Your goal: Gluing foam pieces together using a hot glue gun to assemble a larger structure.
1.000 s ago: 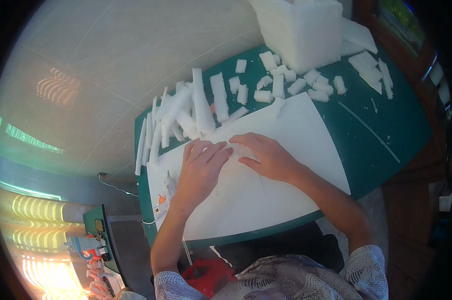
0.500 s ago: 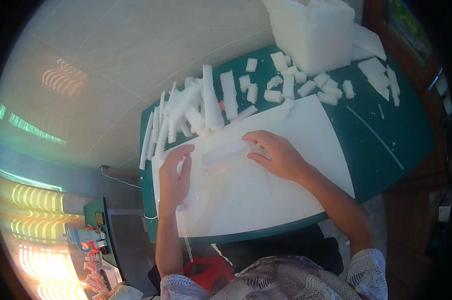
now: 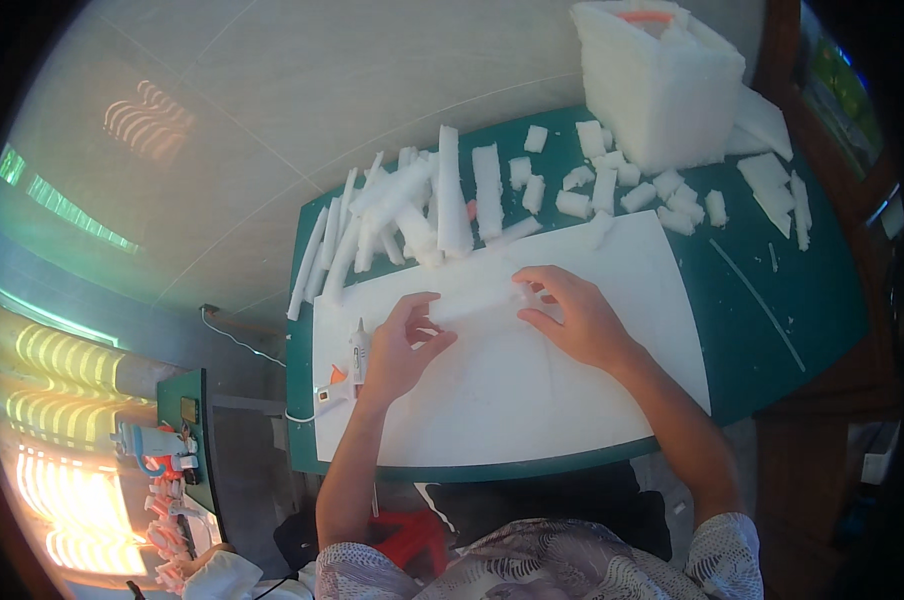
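A whitish foam roll (image 3: pixel 480 303), pale against the white board (image 3: pixel 512 400), lies crosswise between my hands. My left hand (image 3: pixel 407 345) grips its left end, thumb below and fingers curled above. At the other end, my right hand (image 3: pixel 572 315) pinches it between thumb and fingers. Just left of my left wrist a white hot glue gun (image 3: pixel 347 370) with an orange part rests on the board, its nozzle pointing away from me.
Long white foam strips (image 3: pixel 392 205) are heaped along the far left edge of the green table (image 3: pixel 772 300). Small foam chunks (image 3: pixel 607 185) lie scattered at the back, before a large white foam box (image 3: pixel 662 90). A thin clear stick (image 3: pixel 757 300) lies at right.
My left hand has moved right and closed on the left end of the foam roll. The glue gun beside it has come into view. My right hand keeps its hold.
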